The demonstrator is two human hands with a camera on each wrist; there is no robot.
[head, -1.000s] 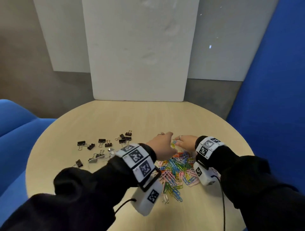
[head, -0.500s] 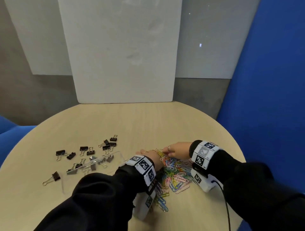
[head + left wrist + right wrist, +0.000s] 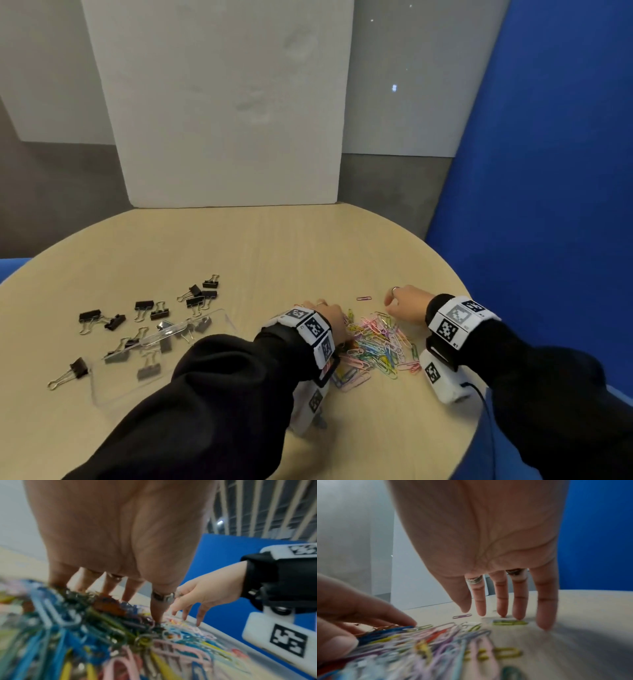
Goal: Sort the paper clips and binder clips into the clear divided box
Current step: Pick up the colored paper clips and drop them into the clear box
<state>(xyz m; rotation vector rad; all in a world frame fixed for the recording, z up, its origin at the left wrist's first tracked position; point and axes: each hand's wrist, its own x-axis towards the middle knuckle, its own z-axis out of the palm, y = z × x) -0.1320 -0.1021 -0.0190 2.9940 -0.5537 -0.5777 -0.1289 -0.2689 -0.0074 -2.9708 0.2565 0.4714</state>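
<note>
Head view, left hand: I see my left hand (image 3: 327,317) palm down on the left edge of the paper clips (image 3: 375,346), fingers spread over the heap; whether any clip is pinched I cannot tell from here.
Head view, right hand: my right hand (image 3: 407,303) sits just beyond the heap's far right edge, fingers bent down toward the table (image 3: 274,246), holding nothing I can make out.
Head view, stray clip: one purple clip (image 3: 363,298) lies alone between the two hands, apart from the heap.
Head view, box: the clear box (image 3: 219,317) lies left of my left forearm, with several binder clips (image 3: 144,305) scattered beyond it and a few seen through its plastic.
Left wrist view: my fingers (image 3: 157,609) hang straight and spread, tips pressing into the clips (image 3: 106,631); the right hand (image 3: 205,595) is across the heap, fingers loosely splayed, tips near the clips.
Right wrist view: my fingers (image 3: 518,599) are straight and parted, tips touching the table by a yellow-green clip (image 3: 510,623); nothing gripped. The left hand's fingertips (image 3: 402,619) rest on the heap (image 3: 436,639) at left.
</note>
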